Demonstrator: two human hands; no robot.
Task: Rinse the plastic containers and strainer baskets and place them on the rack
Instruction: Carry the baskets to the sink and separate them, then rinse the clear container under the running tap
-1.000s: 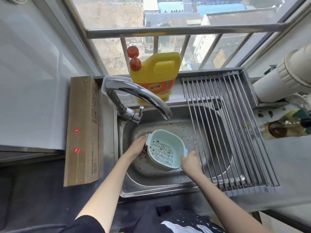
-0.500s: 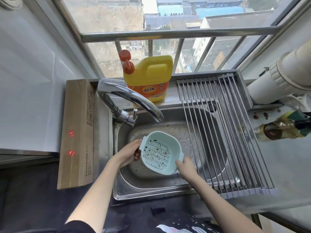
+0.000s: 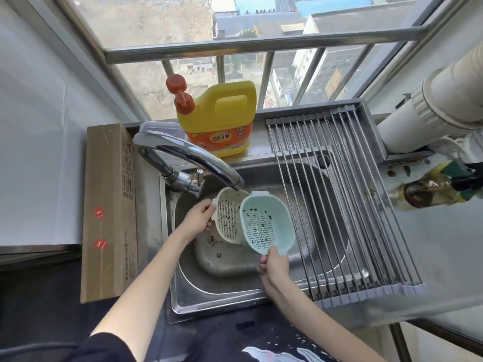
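Note:
Over the steel sink (image 3: 235,288) I hold two strainer baskets tilted on edge. My left hand (image 3: 197,218) grips the left rim of a cream strainer basket (image 3: 227,218), which sits just under the faucet spout (image 3: 198,158). My right hand (image 3: 273,265) grips the lower handle of a mint-green strainer basket (image 3: 266,226), which overlaps the cream one on its right side. Dark specks cling to both perforated bottoms. A grey plastic container (image 3: 224,259) lies in the sink below them. The roll-up metal rack (image 3: 347,205) spans the sink's right half.
A yellow detergent jug (image 3: 219,121) with a red pump stands on the ledge behind the faucet. A long cardboard box (image 3: 109,210) lies left of the sink. An oil bottle (image 3: 439,189) and a white pipe (image 3: 444,105) are at the right.
The mint-green basket came apart from a cream basket that was nested under it; my left hand now holds the cream one, my right hand the green one, both raised nearer the spout.

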